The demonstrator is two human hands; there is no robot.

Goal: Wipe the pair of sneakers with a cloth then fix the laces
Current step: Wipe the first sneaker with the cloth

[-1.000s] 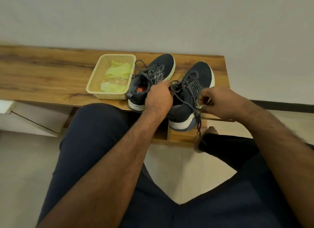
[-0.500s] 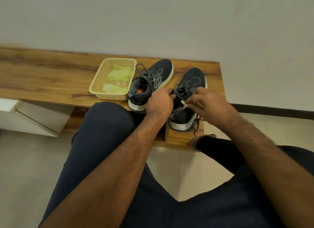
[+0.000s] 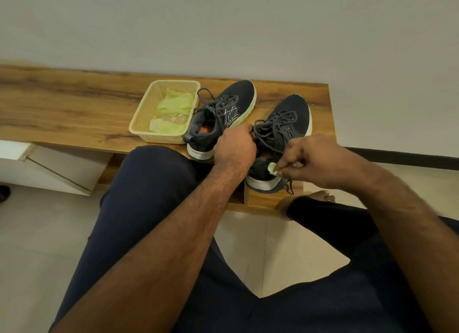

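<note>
Two dark grey sneakers, the left sneaker [image 3: 223, 119] and the right sneaker [image 3: 283, 134], stand side by side with loose laces [image 3: 270, 126]; a pale green cloth [image 3: 272, 168] touches the right one's heel.

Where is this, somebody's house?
Probably a home, maybe by the entrance. A low wooden bench stands against a plain wall on a tiled floor, with sneakers and a small basket of cloths on it.
</note>
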